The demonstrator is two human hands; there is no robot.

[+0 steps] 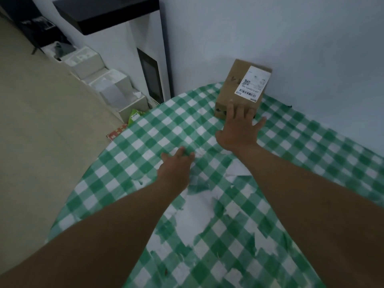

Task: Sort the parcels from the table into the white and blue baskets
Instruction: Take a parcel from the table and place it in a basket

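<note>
Reaching toward one o'clock, the right hand (239, 129) – fingers spread – touches the cardboard parcel (241, 88); left hand (176, 167) hovers relaxed, empty, over the table (145, 142).

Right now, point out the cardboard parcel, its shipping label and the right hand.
cardboard parcel (230, 88): head view, bare brown top face.
shipping label (252, 84): head view, middle of white sticker.
right hand (239, 132): head view, back of hand.

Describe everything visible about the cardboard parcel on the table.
The cardboard parcel is a small brown box bearing a white shipping label with barcodes on top. It sits closed at the far edge of the green checked tablecloth, close to the white wall. The right hand, fingers spread, reaches its near end and overlaps it; contact looks likely.
</note>
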